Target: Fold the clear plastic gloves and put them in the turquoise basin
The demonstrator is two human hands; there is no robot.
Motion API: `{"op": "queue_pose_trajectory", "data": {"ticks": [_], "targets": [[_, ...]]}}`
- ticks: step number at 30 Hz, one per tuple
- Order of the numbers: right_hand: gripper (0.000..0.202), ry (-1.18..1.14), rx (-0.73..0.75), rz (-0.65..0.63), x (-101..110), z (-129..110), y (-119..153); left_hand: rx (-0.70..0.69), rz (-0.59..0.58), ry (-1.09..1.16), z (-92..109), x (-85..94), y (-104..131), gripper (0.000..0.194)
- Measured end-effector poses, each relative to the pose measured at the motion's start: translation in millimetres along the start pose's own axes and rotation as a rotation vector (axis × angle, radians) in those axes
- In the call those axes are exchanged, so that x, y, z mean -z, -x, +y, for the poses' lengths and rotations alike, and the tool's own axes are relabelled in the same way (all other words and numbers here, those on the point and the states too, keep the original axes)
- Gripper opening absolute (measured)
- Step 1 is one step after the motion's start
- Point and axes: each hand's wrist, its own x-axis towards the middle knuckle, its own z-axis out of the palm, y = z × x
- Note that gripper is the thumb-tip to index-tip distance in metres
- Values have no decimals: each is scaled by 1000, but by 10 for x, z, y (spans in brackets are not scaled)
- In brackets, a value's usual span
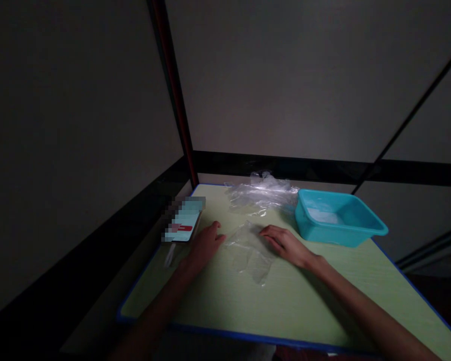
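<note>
A thin, clear plastic glove [253, 258] lies spread on the table between my hands, its outline wrinkled and partly hard to make out. My right hand [283, 243] is at its upper right edge, fingers bent and drawn together on the plastic. On the other side, my left hand [208, 240] rests low over the table near the glove's left edge, with thumb and fingers apart and nothing in them. Farther back sits a crumpled heap of clear plastic [263, 193].
A turquoise plastic basin [326, 233] with something white inside stands at the right. Left of my left hand is a phone-like device [186, 223] with a lit, partly blurred screen. The pale green table [218, 301] has a blue edge and meets wall panels behind and at left.
</note>
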Motion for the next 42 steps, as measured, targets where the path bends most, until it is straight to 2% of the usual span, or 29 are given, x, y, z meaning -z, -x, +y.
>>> {"op": "queue_pose_trajectory", "data": {"ticks": [4,7,10,12,18,27,34,42], "targets": [[43,105,104,-160,-89,208,-197,-29,22,31,63,53,167,24],[53,152,123,-275,-165,277,-269,-127,-4,119,112,47,347,25],[56,193,109,-342,-208,318,-276,-259,-48,202,136,-6,515,28],[56,223,106,-357,-222,337,-256,-289,-72,186,141,-49,591,33],[57,307,47,-297,-259,305,-132,-271,-176,80,136,-114,643,42],[60,412,-176,-126,-414,144,146,-325,-172,60,106,-123,510,41],[62,419,-186,-118,-384,155,166,-364,-203,19,88,-104,450,41],[62,410,-221,-94,-401,121,174,-399,-159,9,-24,-143,353,41]]}}
